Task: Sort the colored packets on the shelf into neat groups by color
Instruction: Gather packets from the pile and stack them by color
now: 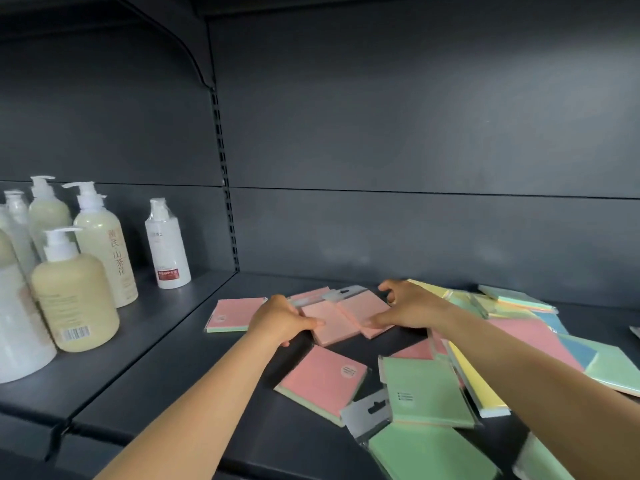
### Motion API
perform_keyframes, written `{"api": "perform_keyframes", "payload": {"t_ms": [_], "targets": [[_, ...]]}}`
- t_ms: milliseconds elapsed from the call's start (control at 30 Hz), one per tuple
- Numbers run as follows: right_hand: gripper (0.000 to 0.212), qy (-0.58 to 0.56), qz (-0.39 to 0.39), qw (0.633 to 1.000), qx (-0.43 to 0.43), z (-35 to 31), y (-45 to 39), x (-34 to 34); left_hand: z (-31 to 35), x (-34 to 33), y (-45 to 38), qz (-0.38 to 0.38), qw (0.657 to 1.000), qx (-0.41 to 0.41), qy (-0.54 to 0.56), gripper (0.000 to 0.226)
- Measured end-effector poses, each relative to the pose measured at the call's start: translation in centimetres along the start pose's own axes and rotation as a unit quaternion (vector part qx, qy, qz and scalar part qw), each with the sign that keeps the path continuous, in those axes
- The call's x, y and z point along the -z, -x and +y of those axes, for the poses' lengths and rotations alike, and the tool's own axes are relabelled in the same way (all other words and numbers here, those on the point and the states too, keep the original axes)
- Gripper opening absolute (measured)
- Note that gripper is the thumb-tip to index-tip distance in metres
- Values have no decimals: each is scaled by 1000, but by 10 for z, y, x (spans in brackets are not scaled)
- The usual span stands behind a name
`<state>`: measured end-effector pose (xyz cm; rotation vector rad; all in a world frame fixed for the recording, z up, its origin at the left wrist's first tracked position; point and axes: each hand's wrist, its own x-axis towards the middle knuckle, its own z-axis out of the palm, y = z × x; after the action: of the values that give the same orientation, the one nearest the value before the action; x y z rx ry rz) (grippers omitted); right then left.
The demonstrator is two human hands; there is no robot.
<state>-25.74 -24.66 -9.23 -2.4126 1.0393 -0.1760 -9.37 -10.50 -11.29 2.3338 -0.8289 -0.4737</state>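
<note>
Flat coloured packets lie scattered on the dark shelf (166,362). My left hand (282,320) grips the left edge of a pink packet (330,323) at mid-shelf. My right hand (408,306) holds the right side of an overlapping pink packet (363,304), thumb on its near corner. Another pink packet (232,313) lies to the left and one more pink packet (323,379) lies nearer me. Green packets (427,389) sit in front on the right. Yellow, blue and more green packets (512,299) are piled under and beyond my right forearm.
Several pump bottles of cream lotion (76,299) and a white bottle (166,244) stand on the neighbouring shelf section to the left. A slotted upright (227,188) divides the two sections. The dark back panel (415,220) rises right behind the packets.
</note>
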Motion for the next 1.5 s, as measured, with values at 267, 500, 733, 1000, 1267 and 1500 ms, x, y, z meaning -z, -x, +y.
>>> {"api": "perform_keyframes", "payload": {"t_ms": [267, 500, 733, 1000, 1267, 1500], "targets": [[36, -99, 24, 994, -29, -11, 2, 5, 8, 2, 10, 12, 976, -4, 219, 13], [4, -355, 111, 928, 10, -7, 38, 26, 33, 23, 38, 119, 936, -45, 329, 15], [14, -530, 147, 834, 32, 12, 133, 47, 54, 13, 118, 115, 903, -86, 405, 21], [19, -538, 178, 823, 26, 72, 261, 50, 72, -36, 241, 53, 868, -91, 484, 32], [15, -522, 223, 823, -4, 152, 365, 72, 115, -101, 337, 11, 878, -103, 467, 34], [11, -519, 274, 809, -38, 227, 416, 102, 178, -147, 371, -21, 894, -151, 422, 33]]}}
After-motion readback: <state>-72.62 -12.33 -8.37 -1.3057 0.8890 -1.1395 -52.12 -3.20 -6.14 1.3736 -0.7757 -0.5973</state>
